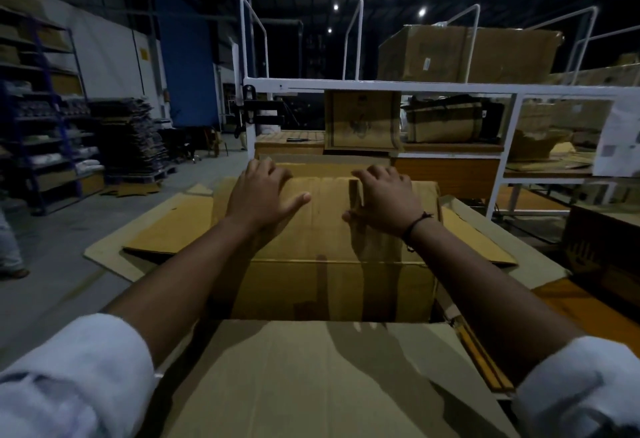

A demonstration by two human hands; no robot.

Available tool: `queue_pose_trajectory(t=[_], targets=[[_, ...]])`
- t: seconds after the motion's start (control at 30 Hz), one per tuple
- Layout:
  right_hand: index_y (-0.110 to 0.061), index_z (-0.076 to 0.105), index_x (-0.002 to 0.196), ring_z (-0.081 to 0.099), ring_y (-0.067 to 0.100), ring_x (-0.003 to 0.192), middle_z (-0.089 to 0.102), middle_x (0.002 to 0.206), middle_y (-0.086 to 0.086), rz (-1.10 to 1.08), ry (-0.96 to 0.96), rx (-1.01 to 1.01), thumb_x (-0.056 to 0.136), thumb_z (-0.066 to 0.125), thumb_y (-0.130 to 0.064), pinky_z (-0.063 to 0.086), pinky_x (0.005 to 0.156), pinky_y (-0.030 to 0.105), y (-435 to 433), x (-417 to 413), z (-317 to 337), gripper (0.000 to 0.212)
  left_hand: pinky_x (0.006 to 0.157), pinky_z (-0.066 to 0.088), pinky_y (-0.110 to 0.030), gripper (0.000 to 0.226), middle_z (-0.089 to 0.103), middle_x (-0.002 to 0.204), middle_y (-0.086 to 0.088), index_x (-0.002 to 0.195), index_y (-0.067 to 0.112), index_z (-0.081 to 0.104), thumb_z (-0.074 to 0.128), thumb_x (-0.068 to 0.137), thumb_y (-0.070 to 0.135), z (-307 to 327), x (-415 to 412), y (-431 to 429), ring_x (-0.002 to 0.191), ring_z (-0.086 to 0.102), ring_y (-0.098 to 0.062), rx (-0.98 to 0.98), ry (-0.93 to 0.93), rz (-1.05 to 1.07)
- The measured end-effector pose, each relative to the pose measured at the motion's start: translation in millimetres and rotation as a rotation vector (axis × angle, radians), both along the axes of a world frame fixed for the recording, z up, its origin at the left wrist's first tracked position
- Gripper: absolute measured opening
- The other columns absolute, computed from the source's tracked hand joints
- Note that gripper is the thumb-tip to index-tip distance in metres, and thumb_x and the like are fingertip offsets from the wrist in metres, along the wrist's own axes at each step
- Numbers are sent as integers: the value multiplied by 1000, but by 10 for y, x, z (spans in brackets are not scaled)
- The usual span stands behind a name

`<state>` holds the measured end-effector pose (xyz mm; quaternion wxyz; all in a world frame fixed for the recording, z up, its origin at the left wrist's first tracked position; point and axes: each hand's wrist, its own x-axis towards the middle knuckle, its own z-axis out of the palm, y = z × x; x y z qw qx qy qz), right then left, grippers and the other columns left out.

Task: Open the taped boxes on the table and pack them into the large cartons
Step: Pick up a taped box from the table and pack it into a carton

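A brown cardboard box [325, 229] with tape down its middle sits inside a large open carton [294, 375], whose flaps spread to the left, right and front. My left hand [263, 195] lies on the box's top at the far left, fingers bent over the far edge and thumb stretched out flat. My right hand [384, 195] rests on the top at the far right, its fingers over the far edge too. Both forearms reach across the carton's near flap.
A white metal rack [381, 85] stands behind the carton, with a big box [464, 53] on top and smaller boxes on its wooden shelves. Blue shelving [41, 118] and stacked flat cardboard [131, 136] line the left wall. A person's leg shows at far left.
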<state>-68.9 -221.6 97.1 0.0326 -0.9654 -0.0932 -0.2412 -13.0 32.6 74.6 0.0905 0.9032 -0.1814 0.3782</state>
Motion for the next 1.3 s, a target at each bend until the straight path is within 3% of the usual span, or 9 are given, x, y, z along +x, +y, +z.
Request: queue_pose_trajectory(t=[0.17,0.27,0.37,0.5,0.63,0.77,0.9,1.1,1.3], targets=[[-23,64,119,57,17,108,59,124,2,145,-249,16,91,68,-39,49,83,24,25,-516,211,32,59,35,-26,53,60,83,1,91,18,69,51,94,68,302,-542,144,72,49,-13,-4,-192,-145],[-24,69,103,62,6,95,63,100,-13,238,40,75,90,68,-39,50,73,17,6,-991,462,20,47,35,-21,63,59,60,6,72,22,69,38,98,71,474,-947,209,47,50,-9,69,-12,-236],[-35,67,98,63,6,93,65,97,-15,235,438,113,85,70,-48,55,76,25,48,-1257,478,19,56,51,-27,49,70,72,8,81,26,72,47,97,65,428,-1196,181,59,63,-4,123,434,-244],[-40,59,123,57,4,110,62,123,-17,233,597,54,89,70,-43,52,92,28,172,-1072,46,36,84,55,-36,46,64,124,11,127,38,63,57,93,67,-65,-1113,117,104,60,-8,336,747,-157],[-35,49,138,59,9,106,63,121,-10,172,510,26,92,68,-39,51,96,37,224,-709,-555,50,111,39,-43,73,46,154,7,155,40,34,50,91,73,-579,-1071,122,137,43,-18,286,568,-81],[-37,50,138,53,15,120,60,127,-9,127,317,159,95,60,-50,34,106,45,245,-546,-945,46,118,28,-42,72,45,154,4,157,31,30,44,97,68,-816,-1137,51,140,39,-19,231,410,-69],[-36,56,131,53,11,114,61,122,-11,151,185,235,98,53,-53,35,104,42,284,-608,-1055,37,106,38,-36,63,51,145,8,150,35,40,46,96,68,-854,-1141,71,130,45,-14,142,390,-105],[-32,59,127,57,2,93,63,114,-12,232,295,259,94,65,-43,56,87,31,218,-709,-938,36,79,39,-27,51,63,125,12,135,33,56,47,98,67,-743,-1096,165,112,54,-8,194,367,-122],[-38,52,122,48,3,89,56,103,-15,192,126,136,99,39,-64,45,86,30,194,-690,-1132,37,77,40,-28,43,62,113,16,125,36,58,41,99,67,-887,-988,130,101,54,-4,83,347,-145]])
